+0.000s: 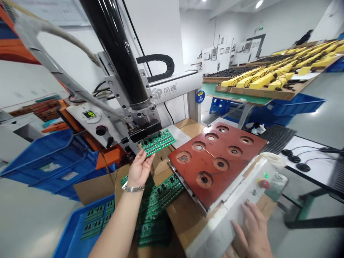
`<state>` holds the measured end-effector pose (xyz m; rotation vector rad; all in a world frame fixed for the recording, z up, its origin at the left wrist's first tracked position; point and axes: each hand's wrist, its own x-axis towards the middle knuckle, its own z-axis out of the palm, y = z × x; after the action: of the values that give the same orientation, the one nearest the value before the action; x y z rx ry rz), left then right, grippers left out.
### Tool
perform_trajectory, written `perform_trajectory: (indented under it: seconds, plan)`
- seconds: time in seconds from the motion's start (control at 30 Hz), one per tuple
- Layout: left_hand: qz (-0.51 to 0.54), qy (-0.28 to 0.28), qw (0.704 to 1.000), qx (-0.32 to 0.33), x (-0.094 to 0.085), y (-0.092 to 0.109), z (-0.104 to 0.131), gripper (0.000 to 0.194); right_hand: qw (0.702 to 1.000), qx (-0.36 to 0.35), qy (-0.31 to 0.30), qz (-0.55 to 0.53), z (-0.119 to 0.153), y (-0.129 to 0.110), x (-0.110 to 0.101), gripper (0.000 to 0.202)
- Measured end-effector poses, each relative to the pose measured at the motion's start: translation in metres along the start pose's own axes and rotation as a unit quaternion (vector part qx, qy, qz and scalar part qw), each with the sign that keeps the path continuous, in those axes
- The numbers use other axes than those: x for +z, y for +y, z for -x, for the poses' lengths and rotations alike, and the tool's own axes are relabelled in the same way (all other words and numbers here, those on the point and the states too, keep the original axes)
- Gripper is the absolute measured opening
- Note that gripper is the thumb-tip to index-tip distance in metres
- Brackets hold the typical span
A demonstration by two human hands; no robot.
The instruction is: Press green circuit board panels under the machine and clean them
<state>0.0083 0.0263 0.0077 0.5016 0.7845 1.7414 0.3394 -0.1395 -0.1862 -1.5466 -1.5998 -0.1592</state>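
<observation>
My left hand (141,166), with a metal watch band at the wrist, pinches the near edge of a green circuit board (159,143). The board is held up under the head of a machine (145,129), and dark parts stand along its far side. My right hand (251,229) rests with fingers apart on the front of a grey control panel (242,200), below a red button (264,184) and a lit green button (266,175). Between the hands lies a red plate (215,161) with several round recesses. A thin stick (209,153) lies across it.
More green boards (158,200) are piled in a cardboard box below my left arm. A blue bin (70,229) at lower left holds further boards. Black round parts with cables (294,158) lie on a side table at right. Yellow blocks (258,80) fill a bench behind.
</observation>
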Motion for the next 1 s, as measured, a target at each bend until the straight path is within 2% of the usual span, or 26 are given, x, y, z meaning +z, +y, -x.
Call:
perform_trajectory:
  seconds: [0.47, 1.0]
  plan:
    - [0.014, 0.014, 1.000, 0.005, 0.0047, 0.0000, -0.0017, 0.030, 1.000, -0.022, -0.002, 0.007, -0.0031, -0.0001, -0.0022, 0.058]
    - [0.006, 0.006, 1.000, 0.000, 0.0081, 0.0001, 0.0009, 0.028, 1.000, -0.013, -0.001, 0.004, 0.0003, 0.0027, 0.0008, 0.057]
